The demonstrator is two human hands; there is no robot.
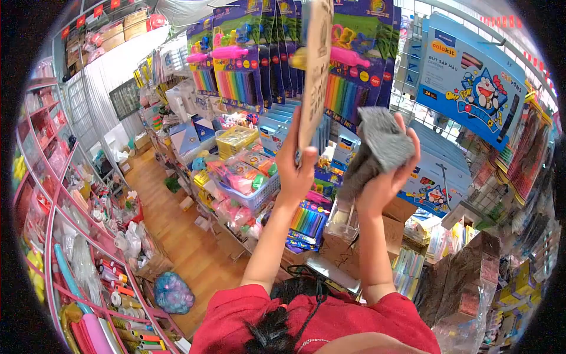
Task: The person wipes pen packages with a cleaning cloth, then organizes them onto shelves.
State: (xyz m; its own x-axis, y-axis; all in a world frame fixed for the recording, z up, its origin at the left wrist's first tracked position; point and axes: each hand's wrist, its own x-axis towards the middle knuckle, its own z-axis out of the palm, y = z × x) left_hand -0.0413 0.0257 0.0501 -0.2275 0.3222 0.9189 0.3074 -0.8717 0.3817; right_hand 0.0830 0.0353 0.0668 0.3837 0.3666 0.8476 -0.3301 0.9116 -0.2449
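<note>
1. My left hand (296,168) is raised in front of me, closed on the lower edge of a flat brown board (316,71); the board stands upright above the hand, seen nearly edge-on.
2. My right hand (386,177) is up just beside the left one, fingers wrapped around a bunched grey cloth (380,144) that bulges above the palm.
3. The cloth sits just to the right of the board; I cannot tell whether they touch.
4. Beyond both hands hang crayon packs (348,88) on a display rack.
5. Up and to the right of my right hand hangs a blue Doraemon box (471,82).
6. Below my left hand sits a white basket (259,197) of coloured packets.
</note>
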